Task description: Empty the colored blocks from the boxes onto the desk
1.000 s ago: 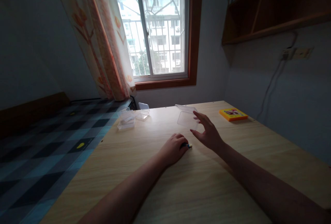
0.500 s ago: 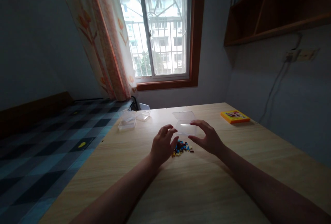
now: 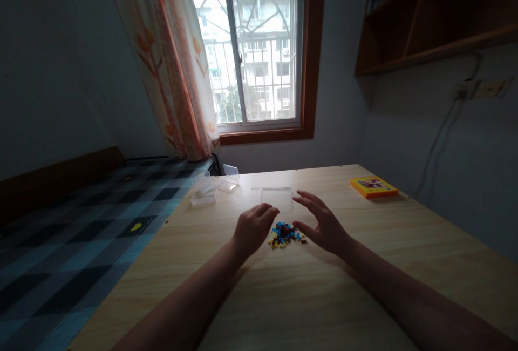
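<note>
While left hand (image 3: 251, 229) sits just left of small blue, brown, yellow pieces (image 3: 285, 234), its fingertips look bunched; can't tell if anything pinched. Right hand (image 3: 327, 227) spread, thumb apart from fingers, just right of pieces. Clear box (image 3: 276, 197) just beyond hands, between them. More clear boxes (image 3: 205, 195) beyond left hand, farther left. Orange box (image 3: 373, 188) beyond right hand, farther right.

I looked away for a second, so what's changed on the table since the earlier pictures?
The left hand has drawn back to the left, uncovering the pile of small blue, brown and yellow pieces. The clear case beyond the pile has shifted left and lies flatter; the right hand, at it before, appears to have let go. The orange-yellow box and the clear cases on the left stayed put.
</note>
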`<move>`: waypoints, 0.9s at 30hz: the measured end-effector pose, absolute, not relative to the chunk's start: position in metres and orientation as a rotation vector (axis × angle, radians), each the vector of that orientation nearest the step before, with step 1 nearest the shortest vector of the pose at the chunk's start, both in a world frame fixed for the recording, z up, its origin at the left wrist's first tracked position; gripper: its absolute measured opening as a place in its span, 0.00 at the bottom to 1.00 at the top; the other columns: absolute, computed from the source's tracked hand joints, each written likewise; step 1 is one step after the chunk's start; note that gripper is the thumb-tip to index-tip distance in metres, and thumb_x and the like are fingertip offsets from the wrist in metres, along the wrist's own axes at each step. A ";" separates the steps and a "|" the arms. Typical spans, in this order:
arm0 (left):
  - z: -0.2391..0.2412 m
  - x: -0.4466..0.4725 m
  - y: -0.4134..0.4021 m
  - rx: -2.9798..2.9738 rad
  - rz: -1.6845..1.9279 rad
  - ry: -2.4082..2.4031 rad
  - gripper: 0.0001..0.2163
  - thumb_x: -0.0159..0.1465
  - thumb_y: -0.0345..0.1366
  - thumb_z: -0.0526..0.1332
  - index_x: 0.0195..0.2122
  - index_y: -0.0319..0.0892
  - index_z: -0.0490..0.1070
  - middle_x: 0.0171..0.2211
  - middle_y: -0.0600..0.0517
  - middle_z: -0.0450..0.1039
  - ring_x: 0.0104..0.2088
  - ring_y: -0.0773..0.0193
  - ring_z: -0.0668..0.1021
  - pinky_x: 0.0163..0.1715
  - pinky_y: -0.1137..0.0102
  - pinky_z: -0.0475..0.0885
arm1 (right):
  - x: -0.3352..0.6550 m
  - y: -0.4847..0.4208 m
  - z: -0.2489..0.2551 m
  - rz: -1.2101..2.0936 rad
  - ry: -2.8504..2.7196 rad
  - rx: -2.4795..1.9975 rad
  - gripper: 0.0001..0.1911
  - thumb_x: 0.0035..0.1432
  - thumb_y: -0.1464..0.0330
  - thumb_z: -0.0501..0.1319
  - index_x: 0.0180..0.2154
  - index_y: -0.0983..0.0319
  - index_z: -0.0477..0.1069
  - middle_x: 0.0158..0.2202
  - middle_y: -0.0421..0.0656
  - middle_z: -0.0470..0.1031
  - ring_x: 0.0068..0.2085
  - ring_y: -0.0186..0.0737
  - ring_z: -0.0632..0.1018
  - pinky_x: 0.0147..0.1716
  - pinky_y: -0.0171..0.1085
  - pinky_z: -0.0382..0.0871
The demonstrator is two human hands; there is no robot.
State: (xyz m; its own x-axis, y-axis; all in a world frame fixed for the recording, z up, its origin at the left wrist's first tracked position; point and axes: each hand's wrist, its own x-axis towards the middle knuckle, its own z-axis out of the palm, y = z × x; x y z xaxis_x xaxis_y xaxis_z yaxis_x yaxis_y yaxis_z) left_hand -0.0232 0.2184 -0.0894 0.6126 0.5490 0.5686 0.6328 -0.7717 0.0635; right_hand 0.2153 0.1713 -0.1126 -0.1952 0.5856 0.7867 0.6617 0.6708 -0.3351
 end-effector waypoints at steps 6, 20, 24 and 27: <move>-0.087 -0.060 0.258 -2.474 -0.803 -1.438 0.09 0.73 0.32 0.55 0.44 0.45 0.75 0.45 0.48 0.77 0.41 0.58 0.80 0.42 0.66 0.74 | 0.222 0.176 -0.114 -0.128 -1.816 -1.016 0.21 0.65 0.63 0.61 0.58 0.56 0.68 0.61 0.50 0.68 0.62 0.49 0.69 0.61 0.54 0.66; -0.095 -0.088 0.281 -2.234 -0.522 -1.927 0.10 0.71 0.39 0.61 0.49 0.40 0.73 0.48 0.47 0.74 0.43 0.59 0.79 0.44 0.59 0.77 | 0.233 0.194 -0.128 -0.022 -1.671 -1.124 0.14 0.60 0.71 0.59 0.47 0.60 0.78 0.48 0.48 0.77 0.51 0.47 0.76 0.55 0.52 0.70; -0.094 -0.082 0.276 -2.215 -0.515 -1.879 0.09 0.71 0.37 0.61 0.49 0.40 0.72 0.51 0.46 0.72 0.47 0.57 0.77 0.46 0.58 0.75 | 0.233 0.195 -0.130 0.001 -1.659 -1.142 0.15 0.59 0.73 0.58 0.45 0.60 0.79 0.47 0.48 0.78 0.51 0.46 0.76 0.55 0.51 0.70; -0.095 -0.071 0.266 -2.261 -0.476 -1.803 0.08 0.70 0.36 0.60 0.47 0.41 0.74 0.51 0.46 0.72 0.52 0.54 0.74 0.50 0.57 0.72 | 0.233 0.195 -0.131 0.013 -1.651 -1.155 0.15 0.58 0.73 0.57 0.43 0.60 0.80 0.47 0.48 0.78 0.51 0.46 0.76 0.55 0.51 0.69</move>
State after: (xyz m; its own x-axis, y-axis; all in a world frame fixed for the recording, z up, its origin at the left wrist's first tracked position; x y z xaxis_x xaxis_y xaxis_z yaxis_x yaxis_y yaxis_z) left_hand -0.0712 0.2664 -0.0946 0.1995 0.9047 0.3765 0.9727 -0.2294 0.0358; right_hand 0.2334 0.1947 -0.1307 0.0402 0.6772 0.7347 0.6658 0.5301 -0.5250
